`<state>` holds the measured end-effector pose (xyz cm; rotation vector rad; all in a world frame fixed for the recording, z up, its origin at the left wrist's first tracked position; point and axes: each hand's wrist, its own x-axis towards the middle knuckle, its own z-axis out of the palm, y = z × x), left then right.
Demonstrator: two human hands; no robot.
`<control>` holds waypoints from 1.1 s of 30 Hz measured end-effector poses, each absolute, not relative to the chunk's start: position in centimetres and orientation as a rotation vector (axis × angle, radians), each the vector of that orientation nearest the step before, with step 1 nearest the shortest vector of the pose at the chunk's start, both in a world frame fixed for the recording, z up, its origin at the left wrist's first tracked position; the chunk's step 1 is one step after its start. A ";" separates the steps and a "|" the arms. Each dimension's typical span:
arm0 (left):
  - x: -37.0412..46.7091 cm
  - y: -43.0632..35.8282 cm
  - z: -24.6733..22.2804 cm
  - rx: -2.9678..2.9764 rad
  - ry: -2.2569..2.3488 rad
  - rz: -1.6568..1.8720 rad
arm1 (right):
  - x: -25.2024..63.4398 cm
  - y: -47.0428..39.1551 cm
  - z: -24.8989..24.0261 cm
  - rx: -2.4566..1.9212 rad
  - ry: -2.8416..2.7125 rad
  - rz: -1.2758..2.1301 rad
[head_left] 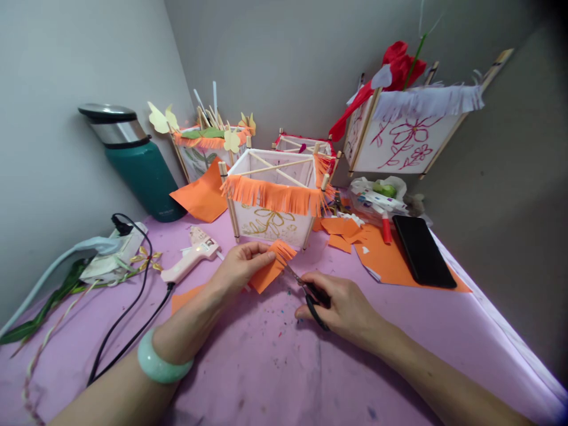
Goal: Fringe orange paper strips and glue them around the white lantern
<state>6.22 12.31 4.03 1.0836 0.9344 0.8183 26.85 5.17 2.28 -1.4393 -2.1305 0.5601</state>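
Note:
Between thumb and fingers, my left hand [244, 263] pinches a small piece of orange paper [267, 275] whose upper edge is cut into narrow strips. My right hand [344, 305] grips black-handled scissors [317, 302], and their blades meet the right edge of that paper. Whether the blades are fully closed is hard to make out. Just behind my hands stands a box-shaped lantern [270, 219] of sticks and white sides, with a gold flower drawing. An orange paper fringe [275, 194] runs along its top front edge and round the right corner.
At left are a pink glue gun [193, 257], a power strip [110, 260] with cords and a teal bottle [137, 165]. At right, a black phone [423, 248] lies on orange paper [377, 260] near a red glue stick [386, 228]. A white-fringed lantern [408, 136] hangs above.

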 end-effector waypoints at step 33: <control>6.6 11.9 4.2 1.159 0.969 0.763 | 27.0 5.4 1.6 -1.443 -2.118 0.500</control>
